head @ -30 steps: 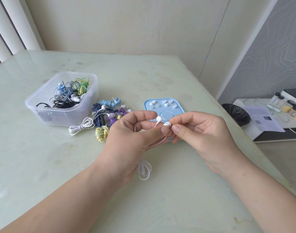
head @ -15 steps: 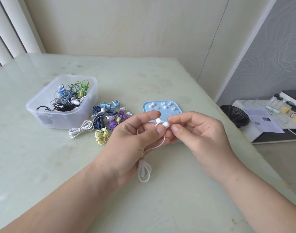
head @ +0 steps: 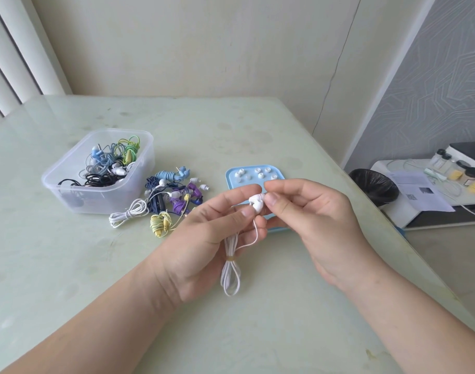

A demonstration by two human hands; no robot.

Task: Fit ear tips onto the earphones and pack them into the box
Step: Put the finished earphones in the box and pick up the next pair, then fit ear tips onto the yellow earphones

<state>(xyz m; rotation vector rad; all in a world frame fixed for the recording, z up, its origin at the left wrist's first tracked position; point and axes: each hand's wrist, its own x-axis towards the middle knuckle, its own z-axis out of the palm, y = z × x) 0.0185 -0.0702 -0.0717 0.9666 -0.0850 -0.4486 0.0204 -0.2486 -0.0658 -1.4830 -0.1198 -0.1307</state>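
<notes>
Left hand (head: 201, 238) pinches the white corded earphones (head: 256, 203), right hand (head: 320, 220) nips their bud end; clear plastic box (head: 77, 198) lies forward-left, nearer the left hand.

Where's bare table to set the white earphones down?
Bare: the pale green table between the forearms, the left stretch in front of the clear plastic box, and the far side behind box and light blue tray. Crowded: the pile of coloured earphones between box and tray.
</notes>
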